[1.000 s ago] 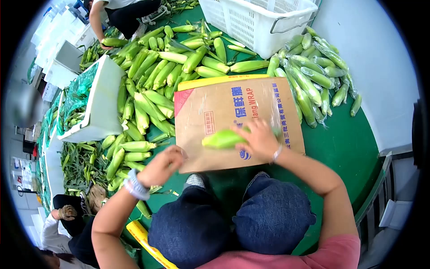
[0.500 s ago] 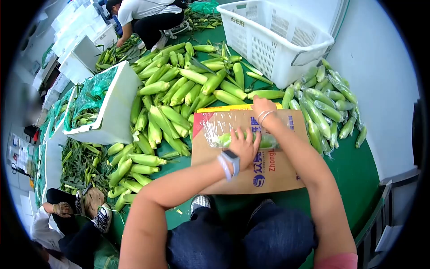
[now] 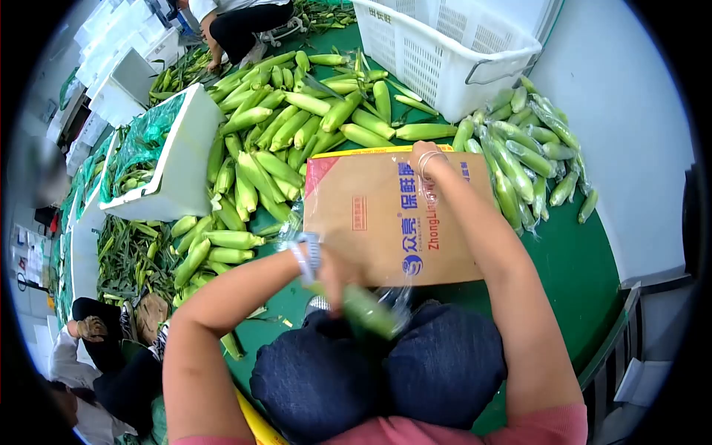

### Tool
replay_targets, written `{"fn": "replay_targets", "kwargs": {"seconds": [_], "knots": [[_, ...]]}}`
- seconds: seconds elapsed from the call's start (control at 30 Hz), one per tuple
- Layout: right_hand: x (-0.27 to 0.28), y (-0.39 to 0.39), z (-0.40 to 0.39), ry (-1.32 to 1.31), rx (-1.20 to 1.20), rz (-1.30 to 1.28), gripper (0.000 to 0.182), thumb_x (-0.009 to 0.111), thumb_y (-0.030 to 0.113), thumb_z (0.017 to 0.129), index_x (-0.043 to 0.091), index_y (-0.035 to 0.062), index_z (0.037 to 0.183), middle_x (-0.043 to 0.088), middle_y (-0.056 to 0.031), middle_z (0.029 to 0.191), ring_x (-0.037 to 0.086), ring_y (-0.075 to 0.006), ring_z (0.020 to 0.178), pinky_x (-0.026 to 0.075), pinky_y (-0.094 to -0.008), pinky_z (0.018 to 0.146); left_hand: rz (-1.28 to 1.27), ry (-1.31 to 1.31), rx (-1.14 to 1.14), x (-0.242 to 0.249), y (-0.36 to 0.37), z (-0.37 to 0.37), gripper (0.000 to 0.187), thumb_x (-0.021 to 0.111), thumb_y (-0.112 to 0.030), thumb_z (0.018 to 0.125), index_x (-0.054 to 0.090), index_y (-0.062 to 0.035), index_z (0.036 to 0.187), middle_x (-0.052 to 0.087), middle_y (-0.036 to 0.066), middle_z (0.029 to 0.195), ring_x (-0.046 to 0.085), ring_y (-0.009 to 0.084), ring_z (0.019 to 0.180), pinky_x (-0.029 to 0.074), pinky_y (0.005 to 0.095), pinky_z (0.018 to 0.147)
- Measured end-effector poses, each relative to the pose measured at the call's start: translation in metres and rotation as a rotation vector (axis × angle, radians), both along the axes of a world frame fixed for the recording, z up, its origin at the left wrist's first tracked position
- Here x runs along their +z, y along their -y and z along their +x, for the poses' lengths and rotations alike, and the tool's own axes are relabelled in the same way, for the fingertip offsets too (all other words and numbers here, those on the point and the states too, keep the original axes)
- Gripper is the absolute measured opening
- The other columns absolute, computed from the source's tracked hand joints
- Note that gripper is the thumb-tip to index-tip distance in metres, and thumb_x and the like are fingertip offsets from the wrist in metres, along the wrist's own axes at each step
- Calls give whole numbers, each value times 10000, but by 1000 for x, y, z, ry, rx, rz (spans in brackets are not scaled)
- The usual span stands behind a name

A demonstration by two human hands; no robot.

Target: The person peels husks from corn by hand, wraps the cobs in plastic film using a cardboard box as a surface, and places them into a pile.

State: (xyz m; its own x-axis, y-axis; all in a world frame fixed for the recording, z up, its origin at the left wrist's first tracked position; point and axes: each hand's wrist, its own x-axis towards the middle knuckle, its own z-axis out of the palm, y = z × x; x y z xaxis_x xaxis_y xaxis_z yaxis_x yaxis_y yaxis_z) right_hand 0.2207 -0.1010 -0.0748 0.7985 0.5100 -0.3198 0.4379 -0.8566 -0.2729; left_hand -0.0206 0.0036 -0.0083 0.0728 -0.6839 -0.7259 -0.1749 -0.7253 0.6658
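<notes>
My left hand (image 3: 338, 276), smeared by motion, is closed on an ear of corn (image 3: 368, 311) above my lap. Clear plastic film (image 3: 400, 302) trails at the corn's right end. A flat brown cardboard box (image 3: 371, 245) with blue and red print lies in front of my knees. At its far edge, by a yellow strip (image 3: 356, 150), my right hand (image 3: 426, 154) is closed, its fingertips hidden. To the right lie several film-wrapped ears (image 3: 512, 163). Beyond the box spreads a large heap of unwrapped green corn (image 3: 289, 133).
A white plastic crate (image 3: 445, 67) stands behind the heap. White foam boxes (image 3: 182, 163) with green bags line the left, beside stripped husks (image 3: 133, 259). One person (image 3: 245, 30) crouches at the back; another (image 3: 111, 363) sits at lower left. A wall (image 3: 623, 148) bounds the right.
My left hand has left the box top and come toward my lap with the ear of corn. My right hand stays at the box's far edge. The view has shifted slightly.
</notes>
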Motion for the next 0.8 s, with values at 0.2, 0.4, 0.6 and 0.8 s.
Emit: {"fn": "replay_targets", "kwargs": {"seconds": [0.2, 0.4, 0.6, 0.8], "knots": [[11, 40, -59, 54, 196, 224, 479, 580, 268, 821, 470, -53, 1160, 378, -228, 1322, 435, -369, 1167, 355, -417, 998, -645, -690, 1293, -11, -82, -110, 611, 646, -413, 774, 440, -6, 1182, 591, 167, 876, 615, 265, 812, 533, 404, 679], [13, 31, -183, -586, 608, 711, 679, 601, 472, 820, 438, -49, 1223, 557, -214, 1113, 544, -312, 1042, 445, -389, 872, -1265, 52, 2124, -21, -41, -88, 493, 561, -358, 832, 454, -31, 1184, 571, 106, 1009, 576, 265, 916, 473, 397, 844], [33, 32, -219, -1335, 198, 648, 473, 724, 288, 756, 502, 25, 1081, 606, -91, 865, 599, -171, 678, 473, -310, 534, -1264, 614, 2310, -20, -11, -63, 395, 646, -189, 805, 411, -56, 1093, 571, 120, 867, 608, 231, 685, 535, 357, 609], [58, 69, -190, 915, 863, 331, 306, 544, 101, 727, 585, 91, 1030, 511, -64, 737, 521, -206, 592, 405, -343, 493, 17, 819, 2113, -69, -45, -87, 296, 729, -237, 712, 554, -69, 544, 557, 40, 532, 587, 130, 526, 441, 274, 486]]}}
